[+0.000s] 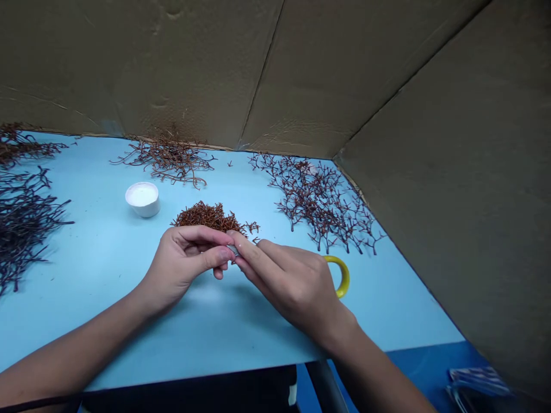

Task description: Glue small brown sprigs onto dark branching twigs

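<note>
Above the light blue table, my left hand (183,258) and my right hand (293,278) meet fingertip to fingertip. Both are closed in a pinch on a small greyish-white piece (233,249), mostly covered by the fingers; its kind I cannot make out. Just behind the hands lies a heap of short reddish-brown twig pieces (206,215), its near side hidden by them. Part of a yellow ring (344,276), like a tape roll, shows beyond my right hand, which covers the rest.
A small white cup (144,201) with white contents stands left of the heap. Forked dark twigs (321,201) spread at the right, thin brown stems (170,159) lie at the back, and dark branches (21,223) at the left. Cardboard walls (172,69) enclose the table's back and right.
</note>
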`<state>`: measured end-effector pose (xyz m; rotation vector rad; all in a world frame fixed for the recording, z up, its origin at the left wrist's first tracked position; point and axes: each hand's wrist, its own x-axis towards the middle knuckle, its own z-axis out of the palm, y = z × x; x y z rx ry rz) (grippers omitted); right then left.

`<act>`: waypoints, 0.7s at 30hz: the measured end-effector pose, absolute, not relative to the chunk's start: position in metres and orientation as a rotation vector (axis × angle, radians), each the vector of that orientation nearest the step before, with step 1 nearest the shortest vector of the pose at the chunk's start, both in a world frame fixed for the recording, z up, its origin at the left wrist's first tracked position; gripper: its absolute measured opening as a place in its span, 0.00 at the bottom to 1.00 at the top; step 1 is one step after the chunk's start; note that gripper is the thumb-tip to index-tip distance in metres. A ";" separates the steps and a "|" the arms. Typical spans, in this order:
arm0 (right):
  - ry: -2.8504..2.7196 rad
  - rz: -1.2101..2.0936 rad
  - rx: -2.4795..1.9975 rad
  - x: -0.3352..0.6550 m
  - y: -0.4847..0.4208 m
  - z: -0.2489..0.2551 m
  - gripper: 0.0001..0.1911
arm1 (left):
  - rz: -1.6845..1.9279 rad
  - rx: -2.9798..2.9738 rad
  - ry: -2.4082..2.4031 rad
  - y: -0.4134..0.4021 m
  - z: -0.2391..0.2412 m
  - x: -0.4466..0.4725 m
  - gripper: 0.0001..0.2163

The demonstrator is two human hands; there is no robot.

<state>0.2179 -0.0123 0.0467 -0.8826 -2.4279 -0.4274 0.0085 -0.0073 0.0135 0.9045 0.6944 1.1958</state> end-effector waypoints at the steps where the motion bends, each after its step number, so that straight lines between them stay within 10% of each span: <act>1: -2.418 -0.458 -0.859 0.218 -0.012 0.046 0.16 | 1.203 0.941 0.718 -0.007 0.014 0.008 0.04; 21: -2.414 -0.778 -0.694 0.227 -0.015 0.047 0.19 | 1.456 1.582 0.879 -0.021 0.021 0.009 0.04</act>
